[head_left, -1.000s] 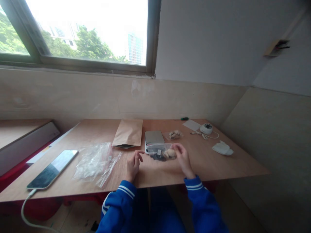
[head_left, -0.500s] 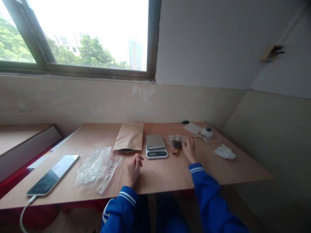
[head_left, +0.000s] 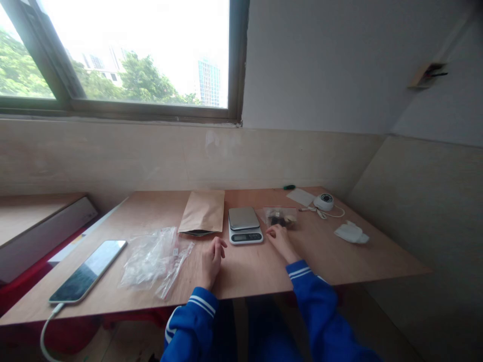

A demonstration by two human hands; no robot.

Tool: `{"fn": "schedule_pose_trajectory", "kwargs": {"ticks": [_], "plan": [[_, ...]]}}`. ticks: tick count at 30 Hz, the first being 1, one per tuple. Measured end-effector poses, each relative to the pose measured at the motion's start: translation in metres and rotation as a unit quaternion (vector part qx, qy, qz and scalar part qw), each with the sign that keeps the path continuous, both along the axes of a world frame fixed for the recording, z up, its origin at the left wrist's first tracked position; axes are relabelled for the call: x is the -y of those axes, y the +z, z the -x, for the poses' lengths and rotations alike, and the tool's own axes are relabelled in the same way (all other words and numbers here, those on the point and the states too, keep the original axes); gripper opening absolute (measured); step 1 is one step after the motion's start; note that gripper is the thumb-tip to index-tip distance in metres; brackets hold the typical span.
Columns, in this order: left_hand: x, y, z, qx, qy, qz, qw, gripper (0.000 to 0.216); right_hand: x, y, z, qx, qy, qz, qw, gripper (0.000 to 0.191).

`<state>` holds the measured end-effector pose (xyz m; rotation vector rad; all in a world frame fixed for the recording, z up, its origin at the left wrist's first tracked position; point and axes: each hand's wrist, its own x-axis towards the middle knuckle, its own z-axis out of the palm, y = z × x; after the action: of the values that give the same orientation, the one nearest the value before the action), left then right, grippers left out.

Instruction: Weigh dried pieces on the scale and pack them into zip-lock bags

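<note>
A small digital scale [head_left: 244,224] sits near the middle of the wooden table [head_left: 339,261]. Just right of it lie small clear bags holding dark and pale pieces [head_left: 279,217]. My right hand [head_left: 279,242] rests on the table just in front of those bags, fingers stretched out, holding nothing. My left hand [head_left: 212,260] lies on the table to the left front of the scale, fingers loosely curled and apart, empty. A brown paper pouch [head_left: 203,213] lies left of the scale. A heap of empty clear plastic bags [head_left: 154,257] lies left of my left hand.
A phone [head_left: 89,270] on a white cable lies at the table's left front. A small white round device [head_left: 323,201] with a cord, a white card [head_left: 302,196] and crumpled white tissue [head_left: 350,233] sit at the right. The wall and window stand behind.
My right hand carried the filled clear bag from in front of the scale to the right, set it down by the other bag, let go and drew back. My left hand stayed put.
</note>
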<state>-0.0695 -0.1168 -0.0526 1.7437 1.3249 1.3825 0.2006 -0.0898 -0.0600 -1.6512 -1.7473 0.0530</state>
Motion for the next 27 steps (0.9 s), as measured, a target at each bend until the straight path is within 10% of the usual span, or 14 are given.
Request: {"fn": "schedule_pose_trajectory", "kwargs": {"ticks": [8, 19, 27], "plan": [[0.002, -0.001, -0.001, 0.006, 0.005, 0.022, 1.0, 0.056, -0.04, 0.035, 0.04, -0.106, 0.088, -0.059, 0.989, 0.015], [0.002, 0.002, 0.0, -0.04, -0.021, -0.013, 0.999, 0.042, -0.006, -0.007, 0.043, -0.097, 0.012, -0.165, 0.981, 0.028], [-0.004, 0.008, 0.003, -0.105, 0.173, -0.025, 0.979, 0.025, 0.0, -0.014, 0.041, -0.116, -0.028, -0.162, 0.98, 0.026]]}}
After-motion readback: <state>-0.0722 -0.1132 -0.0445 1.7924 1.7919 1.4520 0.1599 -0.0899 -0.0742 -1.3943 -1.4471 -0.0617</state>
